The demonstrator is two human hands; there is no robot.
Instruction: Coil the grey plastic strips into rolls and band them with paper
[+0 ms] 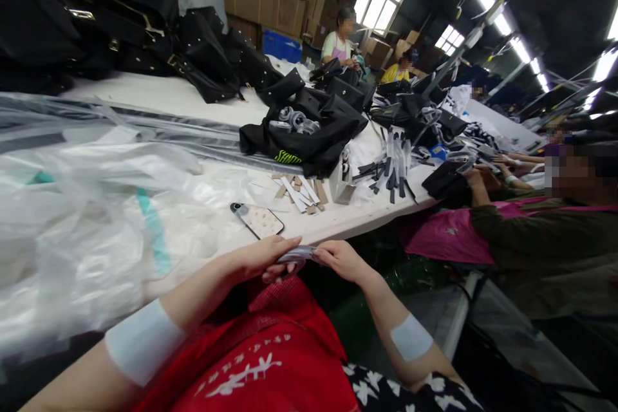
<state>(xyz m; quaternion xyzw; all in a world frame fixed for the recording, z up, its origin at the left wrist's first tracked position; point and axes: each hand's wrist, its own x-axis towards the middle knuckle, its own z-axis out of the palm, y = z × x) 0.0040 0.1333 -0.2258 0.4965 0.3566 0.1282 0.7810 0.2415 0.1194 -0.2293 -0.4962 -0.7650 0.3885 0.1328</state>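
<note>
A grey rolled strap (300, 253), seemingly wrapped in clear film, is held between my two hands in front of the red apron. My left hand (263, 259) has its fingers wrapped round the left part of the roll. At the roll's right end, my right hand (344, 260) pinches it between thumb and fingers. Just beyond my left hand, a phone (258, 221) in a patterned case lies on the white table. White and brown card strips (300, 194) are scattered behind the phone. Similar grey rolls (294, 121) rest on a black bag (333, 132).
Clear plastic bags (72, 225) cover the left of the table (338, 225). Black bags (212, 55) line its far side. Dark and grey straps (396, 164) lie beside a small open box (342, 183). A co-worker in a pink apron (449, 232) sits at the right; others work farther back.
</note>
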